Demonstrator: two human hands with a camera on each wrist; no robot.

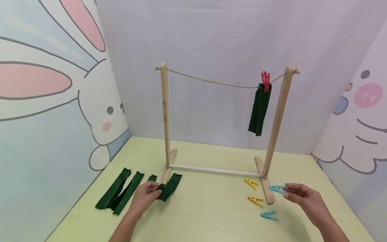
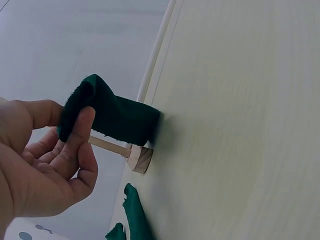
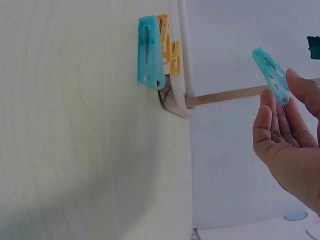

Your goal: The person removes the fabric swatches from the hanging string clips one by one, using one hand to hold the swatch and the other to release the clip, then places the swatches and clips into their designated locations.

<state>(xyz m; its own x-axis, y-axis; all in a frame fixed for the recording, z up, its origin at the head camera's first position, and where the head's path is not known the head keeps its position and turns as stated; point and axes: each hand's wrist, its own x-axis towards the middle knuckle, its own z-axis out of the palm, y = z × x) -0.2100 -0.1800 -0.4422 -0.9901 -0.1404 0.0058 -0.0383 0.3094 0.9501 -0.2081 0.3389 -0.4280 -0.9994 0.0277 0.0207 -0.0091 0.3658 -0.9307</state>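
My left hand (image 1: 145, 198) pinches a dark green cloth strip (image 1: 171, 187) between thumb and fingers, close to the rack's left foot. In the left wrist view the folded green cloth (image 2: 117, 114) droops from the fingertips. On the other side, my right hand (image 1: 308, 201) holds a light blue clothespin (image 1: 276, 189) by its handle end, above the rack's right foot. The right wrist view has this blue clothespin (image 3: 270, 75) between thumb and fingers. Another green strip (image 1: 260, 109) hangs from the rope (image 1: 211, 81) near the right post, under a red clothespin (image 1: 266, 81).
Several green strips (image 1: 113, 193) lie on the table at the left. Two yellow clothespins (image 1: 255, 200) and a blue clothespin (image 1: 269, 215) lie by the rack's right foot (image 1: 267, 191). A white bar (image 1: 216, 170) joins the wooden posts (image 1: 165, 114) low down. Printed panels stand at both sides.
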